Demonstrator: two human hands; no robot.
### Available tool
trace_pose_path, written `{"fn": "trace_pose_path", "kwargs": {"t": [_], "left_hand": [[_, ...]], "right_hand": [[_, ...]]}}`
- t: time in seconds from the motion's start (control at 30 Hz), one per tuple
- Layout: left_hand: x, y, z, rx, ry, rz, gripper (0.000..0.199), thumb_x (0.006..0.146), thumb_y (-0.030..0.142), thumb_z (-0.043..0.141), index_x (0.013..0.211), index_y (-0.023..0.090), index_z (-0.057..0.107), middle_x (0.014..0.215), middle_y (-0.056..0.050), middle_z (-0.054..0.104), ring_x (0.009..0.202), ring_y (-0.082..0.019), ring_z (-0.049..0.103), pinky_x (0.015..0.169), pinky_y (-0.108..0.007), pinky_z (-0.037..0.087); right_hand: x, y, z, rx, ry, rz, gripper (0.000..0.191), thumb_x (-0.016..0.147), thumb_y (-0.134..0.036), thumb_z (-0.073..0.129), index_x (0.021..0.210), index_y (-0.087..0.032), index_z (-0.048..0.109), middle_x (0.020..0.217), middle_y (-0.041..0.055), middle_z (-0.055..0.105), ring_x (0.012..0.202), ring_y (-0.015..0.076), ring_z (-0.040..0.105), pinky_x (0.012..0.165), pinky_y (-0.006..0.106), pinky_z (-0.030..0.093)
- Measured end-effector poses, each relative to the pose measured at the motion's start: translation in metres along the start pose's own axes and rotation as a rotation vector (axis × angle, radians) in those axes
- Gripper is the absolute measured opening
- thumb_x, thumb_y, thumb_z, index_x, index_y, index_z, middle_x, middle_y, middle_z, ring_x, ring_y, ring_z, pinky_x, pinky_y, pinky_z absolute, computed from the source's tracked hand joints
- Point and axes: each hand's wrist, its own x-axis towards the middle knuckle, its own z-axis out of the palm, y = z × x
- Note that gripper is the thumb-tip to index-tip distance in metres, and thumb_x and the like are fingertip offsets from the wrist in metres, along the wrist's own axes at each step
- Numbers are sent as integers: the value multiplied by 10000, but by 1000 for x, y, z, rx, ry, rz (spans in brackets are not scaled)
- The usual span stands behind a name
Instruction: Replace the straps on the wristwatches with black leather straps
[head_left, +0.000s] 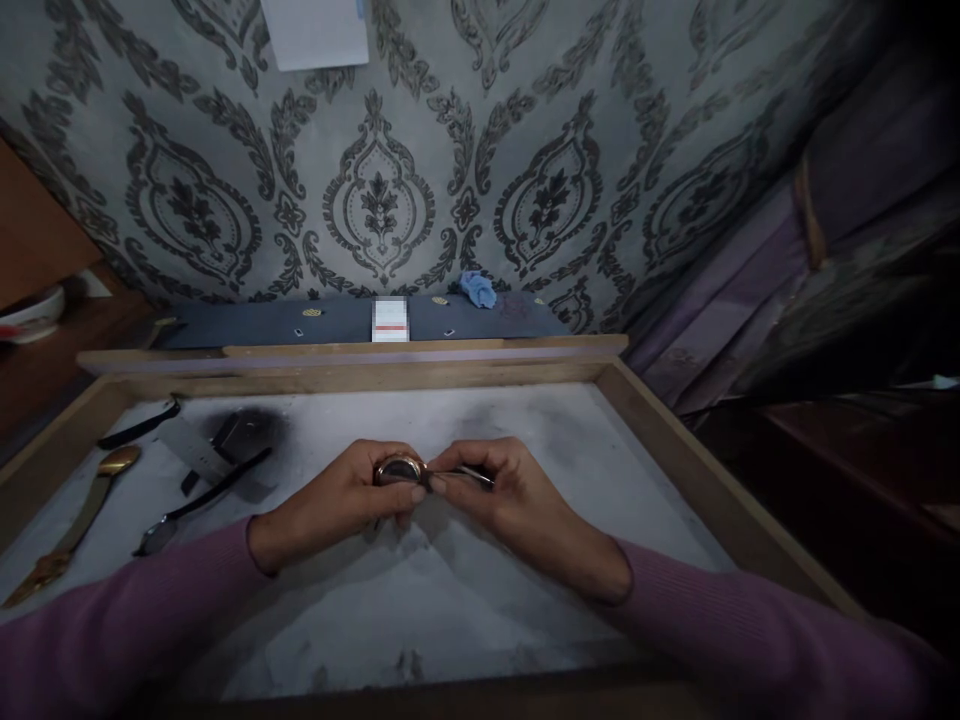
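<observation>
My left hand (365, 487) is closed round the edge of a watch (397, 469), whose round dark face sits in a shiny gold-coloured rim. A thin, pale metal tool (474, 474) rests inside the closed fingers of my right hand (495, 485). The right thumb and forefinger meet at the right side of the watch case, where the fingertips hide the tool's end. Its exact kind does not show. Both hands are just above the white surface of a wooden-rimmed tray (360, 640).
On the tray's left lie a gold-coloured watch (116, 462), a watch with a dark strap (157, 535), a black strap (139, 428) and grey and black flat pieces (196, 455). Beyond the raised wooden rim (360, 375) are a phone (390, 320) and a crumpled blue cloth (478, 289).
</observation>
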Motion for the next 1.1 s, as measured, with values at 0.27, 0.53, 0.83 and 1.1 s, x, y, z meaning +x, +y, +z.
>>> {"fn": "trace_pose_path", "kwargs": {"t": [0.27, 0.53, 0.83, 1.1], "left_hand": [[0, 0, 5, -78, 45, -3, 316, 818, 439, 608, 715, 165, 490, 541, 72, 435, 450, -64, 321, 425, -196, 227], [1, -11, 8, -118, 97, 60, 278, 845, 403, 592, 761, 155, 499, 568, 65, 436, 491, -70, 335, 462, -205, 234], [1, -5, 12, -107, 164, 28, 306, 790, 436, 606, 719, 158, 502, 537, 74, 404, 477, -71, 318, 446, -196, 247], [1, -4, 11, -79, 159, 1, 290, 776, 427, 590, 698, 163, 499, 522, 74, 405, 464, -71, 317, 441, -197, 243]], "right_hand": [[1, -1, -3, -63, 30, -2, 237, 757, -370, 689, 683, -154, 626, 655, -1, 595, 634, 120, 497, 588, 244, 388], [2, 0, -1, -35, 22, 33, 285, 728, -392, 705, 646, -150, 577, 594, -31, 495, 561, 95, 391, 530, 232, 308], [3, 4, -1, -26, -15, 16, 206, 759, -283, 666, 641, -144, 570, 600, -35, 493, 579, 88, 398, 533, 224, 308], [3, 2, -1, -30, -18, 45, 249, 750, -365, 686, 669, -148, 596, 605, -29, 519, 561, 91, 427, 533, 226, 335]]}}
